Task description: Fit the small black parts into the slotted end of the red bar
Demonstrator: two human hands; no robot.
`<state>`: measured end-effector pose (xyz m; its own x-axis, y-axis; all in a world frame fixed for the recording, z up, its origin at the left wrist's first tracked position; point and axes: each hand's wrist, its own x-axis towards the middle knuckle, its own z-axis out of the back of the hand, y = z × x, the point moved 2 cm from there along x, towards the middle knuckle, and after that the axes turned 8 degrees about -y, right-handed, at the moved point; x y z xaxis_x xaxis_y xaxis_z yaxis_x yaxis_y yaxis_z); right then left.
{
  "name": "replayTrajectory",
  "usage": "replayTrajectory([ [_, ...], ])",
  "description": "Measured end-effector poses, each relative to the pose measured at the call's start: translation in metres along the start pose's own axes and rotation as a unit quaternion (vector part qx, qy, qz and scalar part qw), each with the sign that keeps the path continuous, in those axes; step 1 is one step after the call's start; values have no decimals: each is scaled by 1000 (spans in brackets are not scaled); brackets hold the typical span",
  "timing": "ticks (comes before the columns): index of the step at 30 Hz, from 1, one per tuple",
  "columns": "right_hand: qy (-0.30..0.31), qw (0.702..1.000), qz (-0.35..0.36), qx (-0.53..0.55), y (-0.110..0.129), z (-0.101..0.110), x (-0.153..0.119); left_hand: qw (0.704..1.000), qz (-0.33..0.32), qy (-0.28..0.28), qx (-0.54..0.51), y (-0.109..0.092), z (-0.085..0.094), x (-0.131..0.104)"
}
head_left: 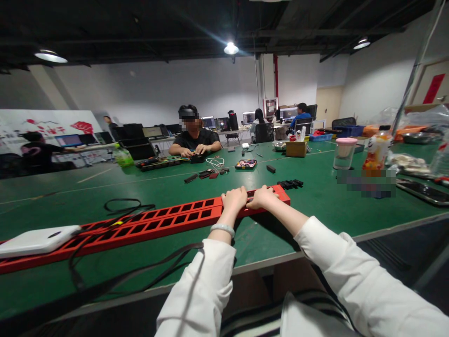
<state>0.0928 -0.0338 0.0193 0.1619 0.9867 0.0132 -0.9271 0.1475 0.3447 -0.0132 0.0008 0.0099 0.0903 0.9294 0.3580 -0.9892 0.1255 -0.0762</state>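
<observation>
Red, hard-looking and most likely moulded plastic, the long slotted strip (175, 228) lies across the green table (326, 210) in front of you, running from the left edge of view to just past your hands. Your left hand (234, 199) sits over it with the fingers bent down; your right hand (263, 196) is just beside, its thumb side turned toward the left one and its fingers lying over the strip's right-hand part. Whether either pinches something small between the fingertips you cannot tell, since your own knuckles hide it.

Expect the strip to feel stiff and fairly light for its length, though awkward to swing. Its thin walls between the two rows of openings look the weakest part, so the solid long sides are probably the better hold, with a hand on each. Smooth faces may slide on the tabletop if you push at one end. Mind the white device (40, 239) resting on its left stretch: tilting the strip could send it off. Near the right end lie small black blocks (290, 184), rigid by their look and probably easiest taken by their long sides.
</observation>
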Motion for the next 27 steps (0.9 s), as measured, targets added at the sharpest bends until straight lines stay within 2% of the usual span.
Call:
replayTrajectory([
  [3, 5, 1000, -26, -17, 0, -5, 4, 1000, 1, 0, -3, 1, -1, 1],
  [11, -23, 999, 14, -23, 11, 0, -2, 1000, 6, -1, -9, 1, -1, 2],
  [17, -85, 994, 41, -47, 21, 7, -9, 1000, 4, -2, 0, 2, 0, 1],
  [27, -102, 992, 33, -66, 30, 11, -16, 1000, -16, 3, 13, 0, 6, -3],
])
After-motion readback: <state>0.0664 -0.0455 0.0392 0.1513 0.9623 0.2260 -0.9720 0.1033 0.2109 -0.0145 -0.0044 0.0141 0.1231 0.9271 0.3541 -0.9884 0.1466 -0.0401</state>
